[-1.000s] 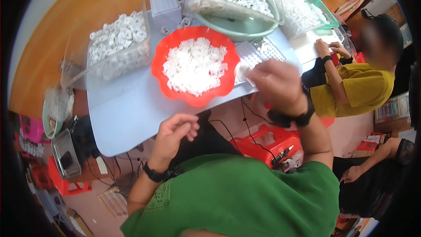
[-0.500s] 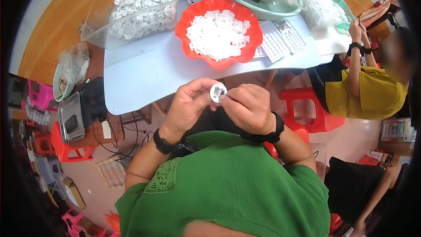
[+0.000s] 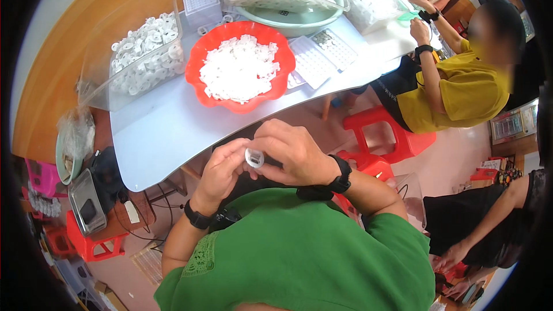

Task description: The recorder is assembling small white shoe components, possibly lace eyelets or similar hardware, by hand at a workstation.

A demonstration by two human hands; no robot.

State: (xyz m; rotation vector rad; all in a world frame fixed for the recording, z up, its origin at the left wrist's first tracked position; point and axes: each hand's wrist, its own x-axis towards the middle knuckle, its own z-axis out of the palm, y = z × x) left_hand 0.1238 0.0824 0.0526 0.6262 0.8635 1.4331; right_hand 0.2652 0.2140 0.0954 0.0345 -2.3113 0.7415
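A small white round plastic part (image 3: 254, 158) with a dark slot in its face is held between my two hands, in front of my green shirt. My left hand (image 3: 220, 174) pinches it from the left with closed fingers. My right hand (image 3: 295, 154) grips it from the right, its thumb and fingers closed around the rim. Beyond the hands, on the pale blue table, stands a red scalloped bowl (image 3: 194, 83) heaped with small white plastic pieces (image 3: 239, 69). Both hands are just off the table's near edge.
On the table (image 3: 152, 150) are a clear bin (image 3: 95, 95) of white round parts at left, a white tray stack (image 3: 201, 3), a pale green basin (image 3: 291, 22) and flat trays (image 3: 314, 60). A co-worker in yellow (image 3: 461, 95) sits at right near a red stool (image 3: 389, 132).
The view has turned, so the table shifts left. My right hand has moved over the round part and now covers more of it. At right, the co-worker's hands have moved apart.
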